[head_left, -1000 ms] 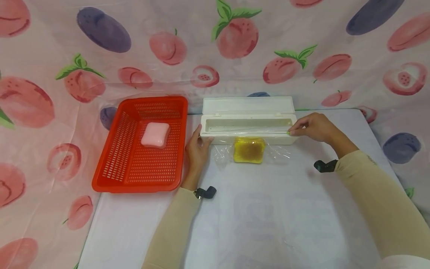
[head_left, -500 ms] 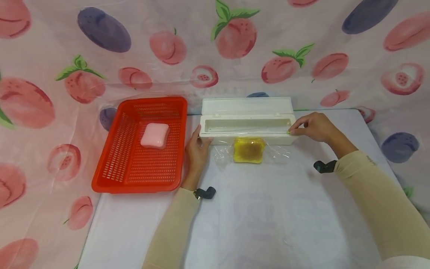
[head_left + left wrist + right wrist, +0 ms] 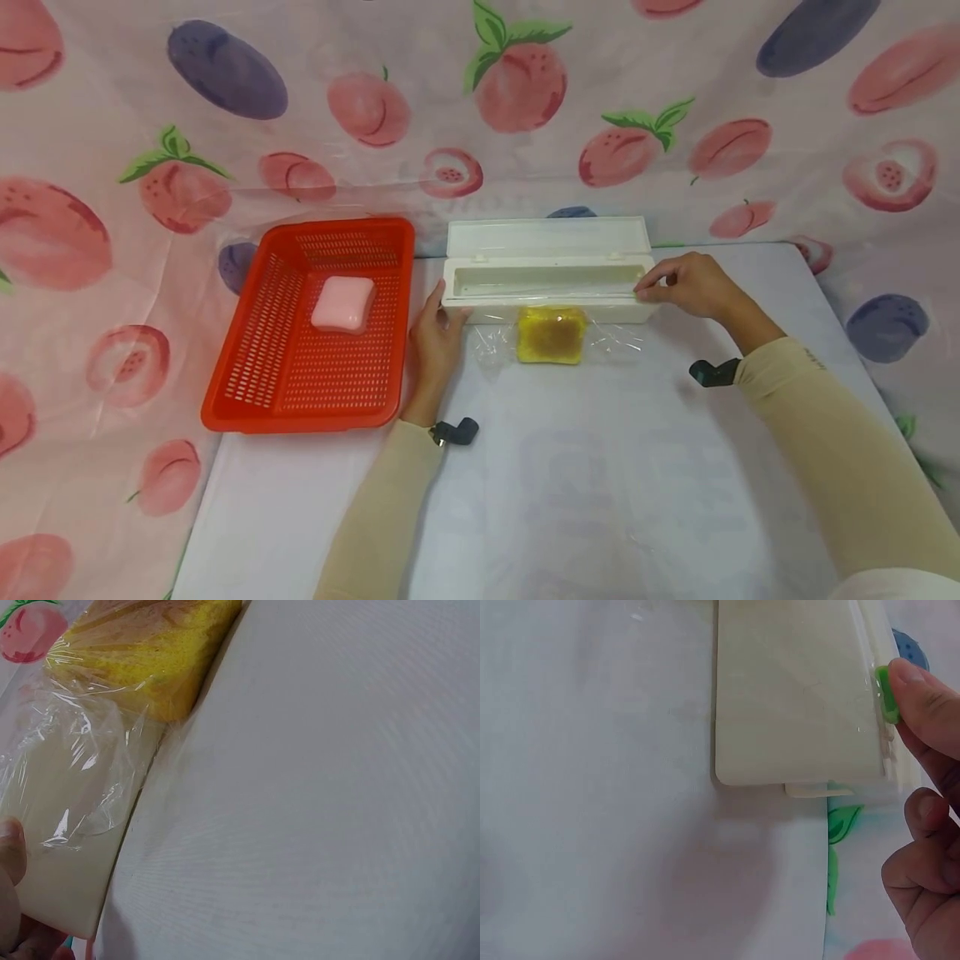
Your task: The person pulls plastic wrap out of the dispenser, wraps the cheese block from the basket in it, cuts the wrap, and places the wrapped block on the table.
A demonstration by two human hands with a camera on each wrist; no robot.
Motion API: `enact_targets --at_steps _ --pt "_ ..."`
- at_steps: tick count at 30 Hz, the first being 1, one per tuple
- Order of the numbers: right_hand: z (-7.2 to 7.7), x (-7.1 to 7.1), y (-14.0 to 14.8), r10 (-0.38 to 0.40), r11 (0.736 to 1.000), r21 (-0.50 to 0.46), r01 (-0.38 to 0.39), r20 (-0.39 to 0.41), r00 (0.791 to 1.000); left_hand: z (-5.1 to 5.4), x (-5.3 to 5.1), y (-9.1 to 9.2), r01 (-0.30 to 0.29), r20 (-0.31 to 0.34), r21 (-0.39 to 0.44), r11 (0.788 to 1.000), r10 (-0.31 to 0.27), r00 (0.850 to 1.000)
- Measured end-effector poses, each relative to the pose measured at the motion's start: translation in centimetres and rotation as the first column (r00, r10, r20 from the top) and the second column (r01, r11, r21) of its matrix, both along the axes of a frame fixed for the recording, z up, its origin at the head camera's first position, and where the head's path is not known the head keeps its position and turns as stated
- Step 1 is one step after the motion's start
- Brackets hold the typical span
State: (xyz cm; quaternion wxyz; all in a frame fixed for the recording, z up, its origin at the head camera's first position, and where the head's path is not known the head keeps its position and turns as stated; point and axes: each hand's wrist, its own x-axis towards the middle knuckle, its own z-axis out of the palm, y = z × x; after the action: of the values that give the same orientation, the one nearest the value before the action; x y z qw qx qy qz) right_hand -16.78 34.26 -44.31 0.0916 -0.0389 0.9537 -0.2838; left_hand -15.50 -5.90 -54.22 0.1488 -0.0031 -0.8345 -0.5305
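A white cling film dispenser (image 3: 480, 313) lies lengthwise with its lid (image 3: 547, 237) raised at the back. My left hand (image 3: 435, 337) grips its left end, thumb at the front; the left wrist view shows the thumb (image 3: 11, 851) near the film. At the dispenser's right end, my right hand (image 3: 693, 285) pinches a small green slide cutter (image 3: 887, 695) between thumb and finger on the front edge. Clear film (image 3: 75, 772) hangs over the front. Against that front is a yellow, brown-centred toast slice (image 3: 551, 336), covered by the film.
On the left stands a red perforated basket (image 3: 341, 417) with a pink, rounded-square piece (image 3: 343, 304) inside. A white cloth covers the table (image 3: 585, 500). Behind rises a fruit-print sheet (image 3: 315, 50).
My right hand has shifted slightly left along the dispenser's edge with the slide cutter. My left hand keeps its hold, and the toast slice stays in place. The head view has shifted a little.
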Motion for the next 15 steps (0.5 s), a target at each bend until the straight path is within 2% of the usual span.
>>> enact_targets --at_steps 7,15 --pt "0.0 0.0 0.9 0.031 0.998 0.050 -0.031 -0.009 0.999 -0.3 -0.3 0.2 0.016 -0.039 0.013 1.000 -0.016 0.999" --pt "-0.1 0.2 1.8 0.009 0.999 0.045 -0.009 0.005 1.000 -0.2 -0.3 0.0 0.004 -0.029 0.027 1.000 -0.004 1.000"
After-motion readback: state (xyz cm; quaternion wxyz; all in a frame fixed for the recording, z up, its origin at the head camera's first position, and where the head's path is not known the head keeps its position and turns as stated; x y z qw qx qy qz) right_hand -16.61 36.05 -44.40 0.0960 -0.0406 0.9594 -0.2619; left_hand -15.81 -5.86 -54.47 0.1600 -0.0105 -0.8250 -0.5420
